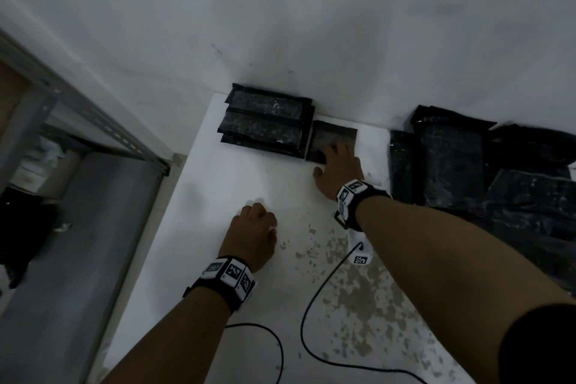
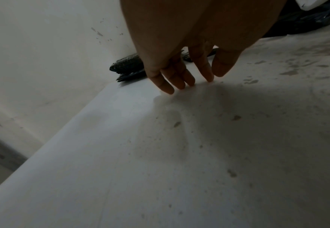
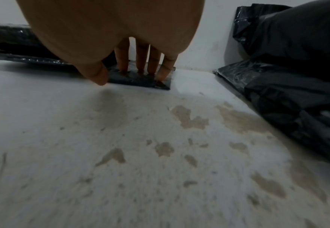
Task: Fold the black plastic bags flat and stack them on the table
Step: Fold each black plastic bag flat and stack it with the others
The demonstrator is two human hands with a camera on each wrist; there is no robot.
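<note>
A small folded black bag (image 1: 333,137) (image 3: 140,80) lies flat on the white table by the wall. My right hand (image 1: 338,165) (image 3: 138,67) presses its straight fingers down on it, thumb off its near edge. Left of it sits a stack of folded black bags (image 1: 266,123) (image 2: 127,67) against the wall. A heap of loose black bags (image 1: 486,171) (image 3: 296,74) fills the table's right side. My left hand (image 1: 254,224) (image 2: 181,77) hovers over bare table (image 2: 179,154), fingers relaxed and holding nothing.
A grey metal shelf frame (image 1: 78,121) stands left of the table's left edge. Black cables (image 1: 311,305) run from both wrists over the near table. The tabletop (image 1: 358,305) is worn with brown patches. A white wall (image 1: 311,25) closes off the back.
</note>
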